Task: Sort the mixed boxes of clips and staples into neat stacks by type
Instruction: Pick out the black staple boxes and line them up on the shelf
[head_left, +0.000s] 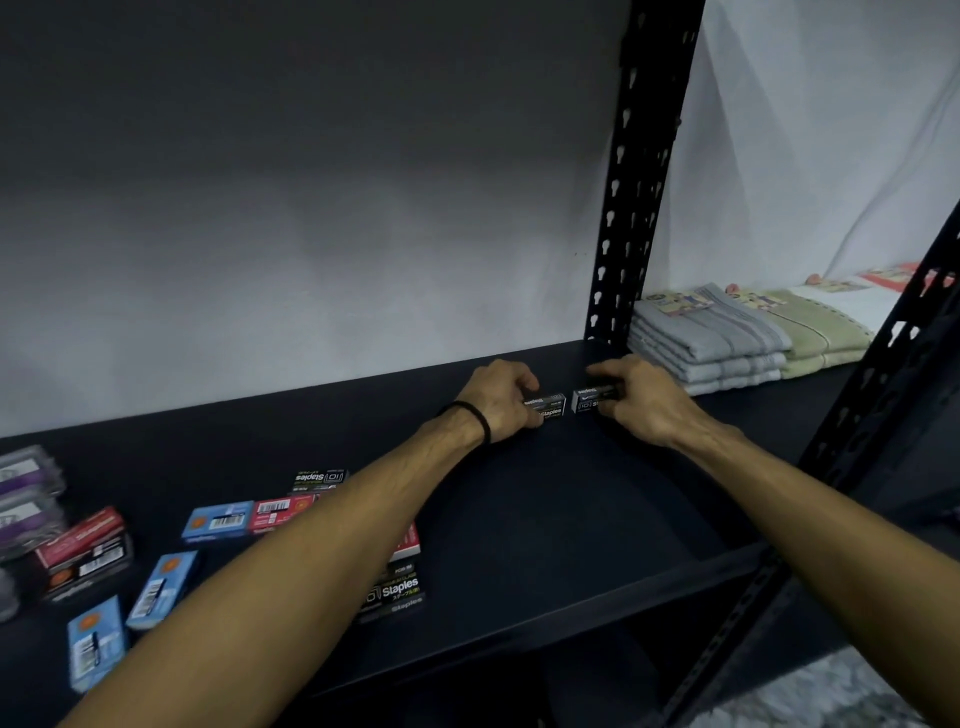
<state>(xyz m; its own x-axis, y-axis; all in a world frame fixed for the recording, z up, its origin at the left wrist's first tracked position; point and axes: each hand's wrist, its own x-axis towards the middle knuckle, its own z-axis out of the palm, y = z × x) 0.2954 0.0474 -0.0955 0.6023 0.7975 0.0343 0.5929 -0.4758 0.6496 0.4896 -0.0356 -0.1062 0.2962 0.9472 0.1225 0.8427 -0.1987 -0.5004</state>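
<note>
Fingers of the left hand (501, 400) curl round one black staples box (549, 406) while the right hand (636, 397) pinches a second black box (592, 400) just beside it, both at the back right of the dark shelf (545, 519). Sorting looks barely begun: blue boxes (161, 587), red boxes (280, 512), two more black staples boxes (395, 592) and purple-labelled packs (26, 483) lie scattered at the left, unstacked.
</note>
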